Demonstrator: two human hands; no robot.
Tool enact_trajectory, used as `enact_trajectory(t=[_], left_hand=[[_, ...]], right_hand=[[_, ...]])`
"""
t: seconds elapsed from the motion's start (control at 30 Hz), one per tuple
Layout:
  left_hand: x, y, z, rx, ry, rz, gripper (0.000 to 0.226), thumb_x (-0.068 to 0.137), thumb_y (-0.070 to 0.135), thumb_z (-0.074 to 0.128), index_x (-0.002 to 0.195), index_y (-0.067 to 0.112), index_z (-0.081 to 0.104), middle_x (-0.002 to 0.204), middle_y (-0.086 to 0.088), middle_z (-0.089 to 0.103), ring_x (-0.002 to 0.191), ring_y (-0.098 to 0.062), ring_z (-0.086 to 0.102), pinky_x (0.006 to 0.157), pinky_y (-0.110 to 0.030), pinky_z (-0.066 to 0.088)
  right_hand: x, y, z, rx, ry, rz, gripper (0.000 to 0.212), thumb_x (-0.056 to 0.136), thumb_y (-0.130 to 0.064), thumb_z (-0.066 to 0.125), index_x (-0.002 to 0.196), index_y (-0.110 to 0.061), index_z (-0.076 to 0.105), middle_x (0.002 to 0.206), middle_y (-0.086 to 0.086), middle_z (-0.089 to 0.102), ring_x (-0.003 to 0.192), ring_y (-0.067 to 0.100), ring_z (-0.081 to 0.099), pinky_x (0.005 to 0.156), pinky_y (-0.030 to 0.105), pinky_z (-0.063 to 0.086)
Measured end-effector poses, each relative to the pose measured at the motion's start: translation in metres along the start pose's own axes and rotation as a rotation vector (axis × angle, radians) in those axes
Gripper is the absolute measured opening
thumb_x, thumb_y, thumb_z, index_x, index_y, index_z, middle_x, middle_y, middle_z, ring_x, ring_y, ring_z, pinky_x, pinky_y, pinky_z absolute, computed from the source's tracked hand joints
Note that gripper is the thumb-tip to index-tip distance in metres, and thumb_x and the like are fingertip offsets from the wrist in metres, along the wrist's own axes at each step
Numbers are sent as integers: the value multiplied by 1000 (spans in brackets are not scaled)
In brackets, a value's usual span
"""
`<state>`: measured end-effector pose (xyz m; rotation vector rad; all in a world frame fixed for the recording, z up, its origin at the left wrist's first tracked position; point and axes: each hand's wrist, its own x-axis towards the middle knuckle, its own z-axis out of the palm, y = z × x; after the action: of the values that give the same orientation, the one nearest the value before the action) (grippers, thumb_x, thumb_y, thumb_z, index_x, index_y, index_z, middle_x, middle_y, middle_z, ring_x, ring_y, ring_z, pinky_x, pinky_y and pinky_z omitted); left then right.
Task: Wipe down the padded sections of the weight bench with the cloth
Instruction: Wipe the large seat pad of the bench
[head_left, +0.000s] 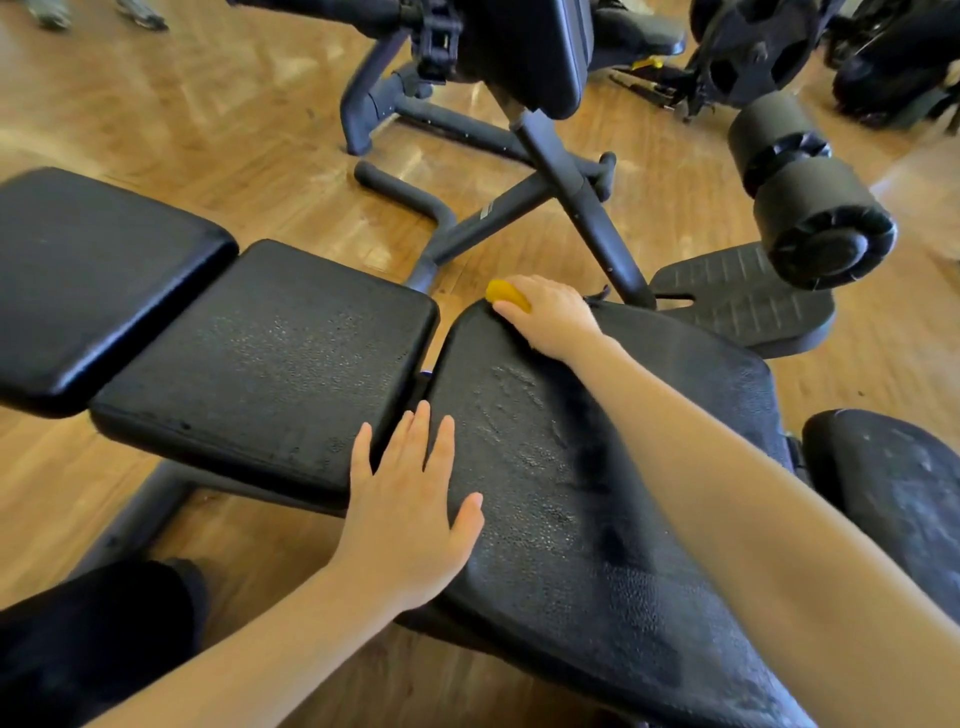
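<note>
Where the bench begins at the far left, a smooth black pad (98, 280) sits level above the wood floor (171, 130), its surface glossy and unmarked. Just beside it to the right lies a second pad (270, 364), its top speckled with fine droplets or residue. A narrow gap separates this pad from the long pad (571, 519) that runs toward the lower right, and that one shows smeared streaks and pale flecks along its middle.

At the near edge of the gap, the left hand (410, 519) lies flat with fingers straight and spread, palm pressed on the long pad's left edge and fingertips reaching toward the gap. Below it a dark trouser leg (88, 639) fills the lower left corner.

Further right and further from the camera, the right hand (550, 317) curls over a yellow cloth (506, 296), gripping it against the long pad's far corner; only a small bunch of cloth shows past the fingers.

Behind that hand stands a dark machine frame (571, 176) with a ribbed footplate (743, 296). At the right, two foam rollers (810, 202) hang over the floor, and another textured pad (893, 493) lies at the right edge.
</note>
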<state>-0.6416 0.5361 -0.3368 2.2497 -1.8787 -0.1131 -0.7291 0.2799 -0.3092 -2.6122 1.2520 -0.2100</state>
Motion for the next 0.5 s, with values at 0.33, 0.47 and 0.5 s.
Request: enact_trajectory(t=[0.33,0.47,0.5], left_hand=[[1,-1,0,-1,-6,4,68,82,50,33,130,6,51,134,-18,50,121,-29,52,103,-47,10],[0,-1,0,-6,-10,5,69,81,50,32,130,6,51,135,-19,50,122,-30,51,104,-46,8],[1,-1,1,-9,-14,3,69,81,51,32,131,6,50,136,-19,49,123,-30,50,105,-47,8]], right_hand=[[-39,77,-35,20,102,319,41,92,-47,42,120,-18,53,114,12,63,104,34,57,76,36,40],[-81,125,-48,129,224,496,37,95,-41,40,115,-13,53,108,18,63,98,35,58,74,35,36],[-91,133,-49,171,249,520,36,95,-41,41,115,-14,53,103,17,64,94,33,58,73,33,35]])
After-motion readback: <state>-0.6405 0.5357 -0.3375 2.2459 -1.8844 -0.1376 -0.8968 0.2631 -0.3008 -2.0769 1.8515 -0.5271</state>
